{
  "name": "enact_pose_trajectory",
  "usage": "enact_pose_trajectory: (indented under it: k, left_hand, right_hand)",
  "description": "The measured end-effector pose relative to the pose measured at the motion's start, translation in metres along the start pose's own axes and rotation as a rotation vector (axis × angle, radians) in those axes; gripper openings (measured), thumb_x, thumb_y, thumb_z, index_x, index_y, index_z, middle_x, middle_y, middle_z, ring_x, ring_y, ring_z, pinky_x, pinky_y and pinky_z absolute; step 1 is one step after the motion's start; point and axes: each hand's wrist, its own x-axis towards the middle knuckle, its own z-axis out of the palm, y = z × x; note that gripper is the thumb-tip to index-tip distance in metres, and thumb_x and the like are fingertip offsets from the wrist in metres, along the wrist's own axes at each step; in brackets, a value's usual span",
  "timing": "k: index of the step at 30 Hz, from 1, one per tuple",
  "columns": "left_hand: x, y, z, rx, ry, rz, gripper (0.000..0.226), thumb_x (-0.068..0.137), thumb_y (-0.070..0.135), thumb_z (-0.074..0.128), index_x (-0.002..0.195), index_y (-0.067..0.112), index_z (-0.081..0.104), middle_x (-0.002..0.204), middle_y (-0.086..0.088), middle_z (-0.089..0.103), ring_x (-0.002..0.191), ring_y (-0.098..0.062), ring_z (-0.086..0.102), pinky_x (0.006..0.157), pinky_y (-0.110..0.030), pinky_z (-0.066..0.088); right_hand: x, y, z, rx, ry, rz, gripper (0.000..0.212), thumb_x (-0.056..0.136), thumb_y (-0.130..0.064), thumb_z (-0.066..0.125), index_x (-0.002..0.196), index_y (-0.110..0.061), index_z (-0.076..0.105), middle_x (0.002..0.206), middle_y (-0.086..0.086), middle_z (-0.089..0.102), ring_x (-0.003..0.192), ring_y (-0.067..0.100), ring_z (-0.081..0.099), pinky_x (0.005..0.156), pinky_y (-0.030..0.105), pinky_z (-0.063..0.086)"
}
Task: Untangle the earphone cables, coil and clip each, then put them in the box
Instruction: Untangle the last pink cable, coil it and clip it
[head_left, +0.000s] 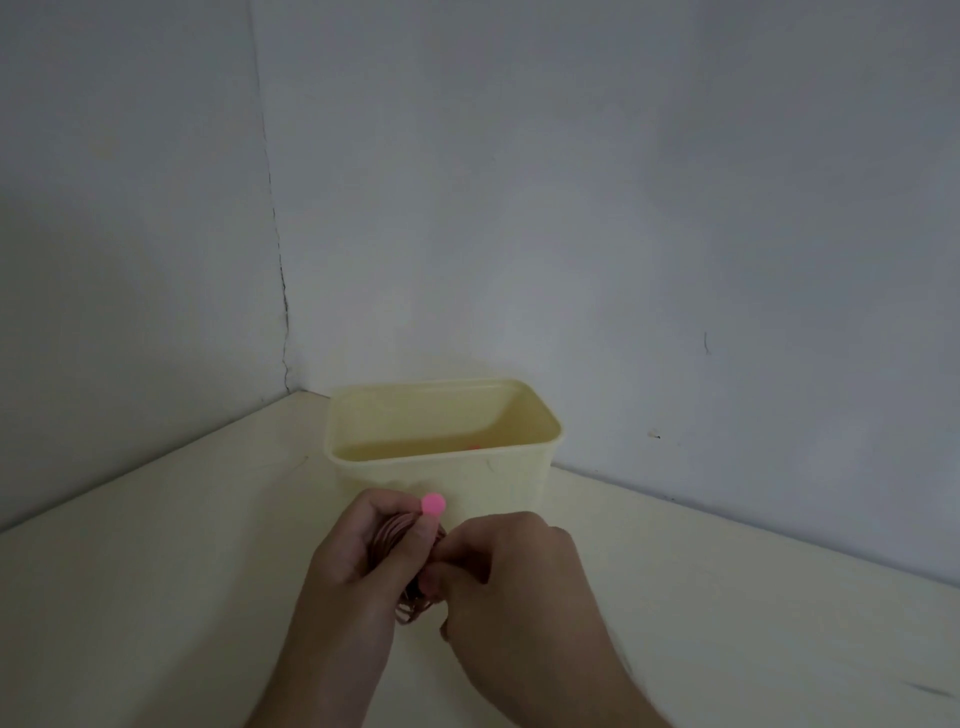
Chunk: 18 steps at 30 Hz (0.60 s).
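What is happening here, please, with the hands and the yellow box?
A person is holding a coiled pinkish earphone cable in both hands above a pale table. The left hand grips the coil, with a pink clip showing at its fingertips. The right hand pinches the same coil from the other side. The cream box stands open just behind the hands; the coil is not in it yet.

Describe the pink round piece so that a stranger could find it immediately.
Find the pale yellow box standing on the table in the wall corner. In front of its near wall, two hands hold a coiled cable. The pink round piece sits above the left hand's thumb, the only bright colour there.
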Motion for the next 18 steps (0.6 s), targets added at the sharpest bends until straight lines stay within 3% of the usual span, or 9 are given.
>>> enact_pose_trajectory:
  k: [4,8,10,13,18]
  left_hand:
    - [-0.004,0.004,0.003,0.049,-0.047,0.030,0.019,0.085,0.021,0.083,0.093,0.008,0.072,0.071,-0.014,0.065,0.062,-0.016,0.056,0.052,-0.019,0.044]
    - [-0.007,0.007,0.006,0.067,-0.085,0.020,0.024,0.082,0.025,0.080,0.098,0.009,0.073,0.076,-0.020,0.066,0.064,-0.017,0.058,0.052,-0.020,0.047]
    - [-0.008,0.008,0.006,0.046,-0.099,-0.003,0.025,0.082,0.025,0.078,0.100,0.009,0.072,0.077,-0.018,0.068,0.066,-0.017,0.061,0.054,-0.021,0.050]
    - [-0.010,0.011,0.007,0.037,-0.121,-0.010,0.024,0.084,0.025,0.082,0.099,0.009,0.072,0.077,-0.014,0.068,0.067,-0.017,0.062,0.054,-0.022,0.050]
    - [-0.010,0.014,0.009,0.031,-0.115,-0.026,0.018,0.085,0.018,0.083,0.094,0.007,0.072,0.072,-0.011,0.063,0.056,-0.012,0.053,0.047,-0.019,0.043]
  right_hand:
    - [0.002,0.003,0.001,-0.074,0.065,-0.006,0.005,0.079,-0.037,0.075,0.083,-0.034,0.074,0.071,-0.014,0.074,0.071,0.007,0.070,0.070,0.031,0.060]
    - [0.005,0.008,0.002,-0.173,0.162,-0.049,0.026,0.081,-0.049,0.068,0.080,-0.026,0.055,0.078,-0.010,0.066,0.076,0.008,0.063,0.067,0.032,0.053]
    - [0.007,0.011,0.002,-0.157,0.182,-0.148,0.023,0.083,-0.045,0.068,0.085,-0.032,0.049,0.086,-0.013,0.060,0.083,0.008,0.059,0.069,0.029,0.049]
    - [0.010,0.013,0.001,-0.064,0.076,-0.261,0.012,0.087,-0.024,0.069,0.093,-0.031,0.061,0.087,-0.013,0.068,0.085,0.008,0.066,0.072,0.026,0.054]
    - [0.010,0.013,0.000,-0.035,0.058,-0.267,0.024,0.090,-0.020,0.066,0.072,-0.031,0.055,0.063,-0.015,0.063,0.062,0.006,0.062,0.053,0.014,0.043]
